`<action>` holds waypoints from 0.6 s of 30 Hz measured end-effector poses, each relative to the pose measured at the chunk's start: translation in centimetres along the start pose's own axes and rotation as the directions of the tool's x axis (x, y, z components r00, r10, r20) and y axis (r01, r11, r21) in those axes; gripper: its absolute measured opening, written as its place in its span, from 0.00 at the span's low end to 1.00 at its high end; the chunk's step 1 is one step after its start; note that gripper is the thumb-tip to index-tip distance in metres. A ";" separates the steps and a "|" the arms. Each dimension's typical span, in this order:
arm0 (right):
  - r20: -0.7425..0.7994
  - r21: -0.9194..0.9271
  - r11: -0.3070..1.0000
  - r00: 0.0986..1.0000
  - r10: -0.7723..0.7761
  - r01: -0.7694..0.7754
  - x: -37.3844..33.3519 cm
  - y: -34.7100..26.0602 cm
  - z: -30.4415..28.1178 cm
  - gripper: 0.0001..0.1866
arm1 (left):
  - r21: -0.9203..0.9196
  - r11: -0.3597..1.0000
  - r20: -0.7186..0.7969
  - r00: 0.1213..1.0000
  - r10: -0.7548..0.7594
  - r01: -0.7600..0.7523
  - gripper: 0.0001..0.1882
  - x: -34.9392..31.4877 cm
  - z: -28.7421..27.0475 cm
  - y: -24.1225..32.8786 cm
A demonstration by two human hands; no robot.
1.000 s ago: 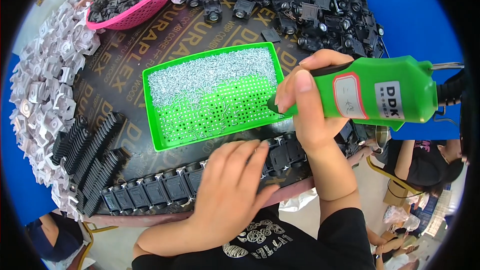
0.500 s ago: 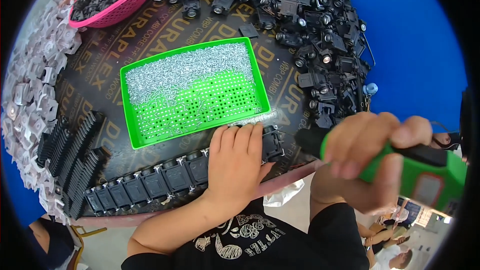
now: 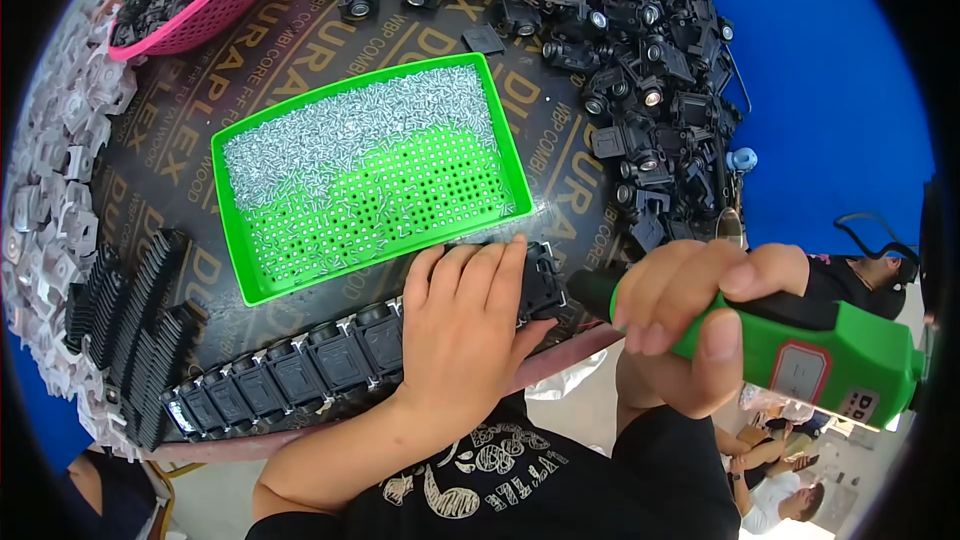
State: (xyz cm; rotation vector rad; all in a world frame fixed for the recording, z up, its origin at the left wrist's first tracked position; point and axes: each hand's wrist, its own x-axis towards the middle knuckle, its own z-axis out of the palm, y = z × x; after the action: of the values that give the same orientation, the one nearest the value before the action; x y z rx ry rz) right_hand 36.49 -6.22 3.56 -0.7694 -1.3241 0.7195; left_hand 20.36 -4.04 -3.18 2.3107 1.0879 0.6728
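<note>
A row of black toy car chassis, with wheels and silver axle parts along its sides, runs along the table's near edge. My left hand lies over the right part of this row, fingers on the far side and thumb on the near side, gripping it. The last chassis shows just right of my fingers. My right hand is wrapped round a green and black electric screwdriver, held sideways. Its black nose points left at the last chassis; I cannot tell whether the bit touches it.
Beyond the row stands a green perforated tray of small silver screws. Black toy chassis are heaped far right, a pink basket far left. Grey-white plastic parts line the left edge, near stacked black strips. People sit lower right.
My right hand and the screwdriver have moved left, nearer the last chassis. My left hand keeps its grip on the row. The whole view has shifted slightly.
</note>
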 end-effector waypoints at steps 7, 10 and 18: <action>-0.155 -0.133 0.985 0.984 0.088 -0.109 0.5 -0.1 1.2 0.16 | 0.010 1.000 0.026 1.000 -0.014 0.014 0.39 0.1 -0.1 0.1; -0.245 -0.119 0.984 0.965 0.098 -0.130 0.4 -0.4 1.8 0.17 | 0.001 1.000 0.020 0.999 -0.026 0.026 0.39 0.0 0.0 0.0; -0.093 -0.134 0.987 0.991 -0.097 0.084 0.7 0.2 0.7 0.13 | -0.009 0.998 -0.067 0.996 0.067 -0.068 0.30 -0.3 -0.1 -0.1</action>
State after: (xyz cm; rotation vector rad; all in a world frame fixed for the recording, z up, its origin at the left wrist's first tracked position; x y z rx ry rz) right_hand 35.86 -5.48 3.84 -0.8328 -1.3163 0.5207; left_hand 20.07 -4.21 -3.28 2.3395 1.0365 0.7843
